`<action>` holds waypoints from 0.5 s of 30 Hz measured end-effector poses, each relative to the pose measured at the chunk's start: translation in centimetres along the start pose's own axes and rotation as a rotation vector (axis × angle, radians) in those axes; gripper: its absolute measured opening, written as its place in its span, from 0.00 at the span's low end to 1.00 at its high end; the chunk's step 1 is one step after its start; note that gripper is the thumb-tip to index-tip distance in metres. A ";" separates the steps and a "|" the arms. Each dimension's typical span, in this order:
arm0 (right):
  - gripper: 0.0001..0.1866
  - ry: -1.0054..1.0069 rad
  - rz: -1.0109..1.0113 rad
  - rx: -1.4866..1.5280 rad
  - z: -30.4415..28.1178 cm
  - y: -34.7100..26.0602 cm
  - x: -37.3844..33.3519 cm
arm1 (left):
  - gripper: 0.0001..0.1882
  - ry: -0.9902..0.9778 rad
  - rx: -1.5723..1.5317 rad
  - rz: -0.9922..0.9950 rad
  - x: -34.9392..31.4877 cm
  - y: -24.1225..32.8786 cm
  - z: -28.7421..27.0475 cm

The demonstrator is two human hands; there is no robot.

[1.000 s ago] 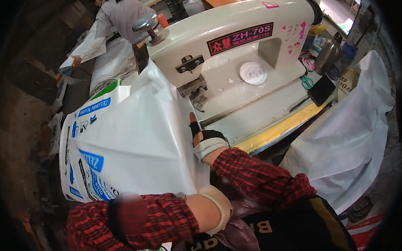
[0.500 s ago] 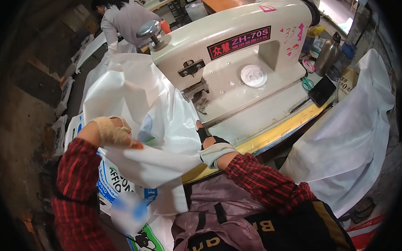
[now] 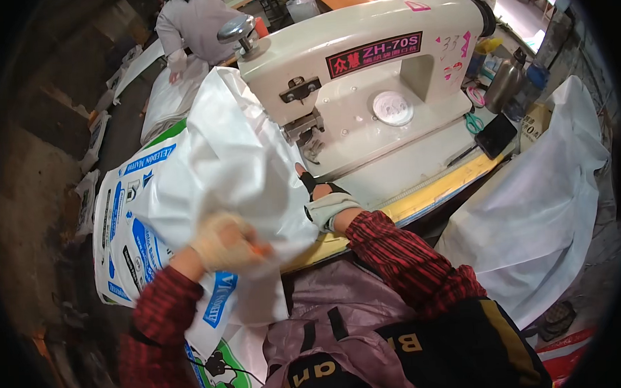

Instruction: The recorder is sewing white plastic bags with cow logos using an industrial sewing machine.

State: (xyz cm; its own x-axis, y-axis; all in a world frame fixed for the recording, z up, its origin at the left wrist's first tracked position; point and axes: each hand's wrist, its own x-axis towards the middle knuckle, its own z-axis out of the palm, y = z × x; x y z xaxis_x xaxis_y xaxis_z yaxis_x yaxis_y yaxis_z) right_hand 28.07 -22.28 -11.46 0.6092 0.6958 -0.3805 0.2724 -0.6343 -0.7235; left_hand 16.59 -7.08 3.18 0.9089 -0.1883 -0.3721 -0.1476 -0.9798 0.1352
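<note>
Left hand [image 3: 226, 243], blurred, fingers bent over white printed sack [image 3: 236, 159]; cannot tell whether gripping. Right hand [image 3: 320, 191] at sack's right edge, thumb extended toward sewing machine [image 3: 363, 61], grip unclear. Sack left of machine, touching both hands. Farther right on tabletop [image 3: 421, 197]: green-handled scissors [image 3: 473, 123], metal bottle [image 3: 505, 88]. Far left: co-worker [image 3: 194, 27].

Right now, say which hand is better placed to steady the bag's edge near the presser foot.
Probably the right hand: it lies at the edge of the white bag, close to the presser foot. The left hand appears blurred and farther away.
</note>
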 end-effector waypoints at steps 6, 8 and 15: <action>0.39 -0.170 0.100 0.456 -1.7 -0.7 -1.1 | 0.11 0.268 0.510 0.219 -1.1 3.8 -10.7; 0.37 -0.049 -0.096 0.211 -0.8 0.6 -0.7 | 0.08 0.197 0.430 0.401 -3.1 9.9 -10.7; 0.30 0.210 -0.174 0.177 0.3 3.5 -1.2 | 0.09 -0.457 -0.008 0.518 -3.2 12.8 -1.1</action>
State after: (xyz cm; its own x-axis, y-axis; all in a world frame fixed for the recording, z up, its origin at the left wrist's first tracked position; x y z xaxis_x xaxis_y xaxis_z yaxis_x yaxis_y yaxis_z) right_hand 28.04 -25.27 -13.71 0.7104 0.6920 -0.1282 0.2635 -0.4305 -0.8633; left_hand 12.22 -18.98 7.16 0.4666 -0.6433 -0.6071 -0.5139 -0.7558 0.4059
